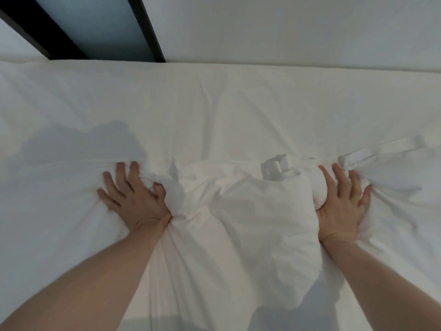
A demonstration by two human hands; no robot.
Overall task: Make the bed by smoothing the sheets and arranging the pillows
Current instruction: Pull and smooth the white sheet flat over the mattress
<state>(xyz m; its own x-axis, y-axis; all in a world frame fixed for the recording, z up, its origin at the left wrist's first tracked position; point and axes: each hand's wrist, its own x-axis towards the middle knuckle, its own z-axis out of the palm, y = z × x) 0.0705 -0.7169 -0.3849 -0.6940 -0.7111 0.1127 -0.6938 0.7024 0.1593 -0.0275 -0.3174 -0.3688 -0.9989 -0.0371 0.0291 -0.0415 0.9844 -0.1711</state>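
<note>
Two bare forearms enter from the bottom corners of the frame and reach up to a puffed white duvet [238, 211] bunched in the middle. The left hand [133, 197], left of centre, lies flat with fingers spread and released, pressing the cloth down and clutching nothing. The right hand [341, 204], right of centre, is likewise splayed and unclenched, its palm against the side of the bulge. The step appears to be flattening this bunched edge, and it would likely go best if both palms slid outward, away from each other, carrying the trapped fullness toward the sides rather than squeezing it into the mound between them. Just beyond the fingertips lie two fabric ties [274, 167], one at centre right and a longer strip toward the right edge. Farther up, one smooth sheet [214, 103] spans the frame, then a pale wall and two dark strips [148, 27] at upper left. No pillow shows.
</note>
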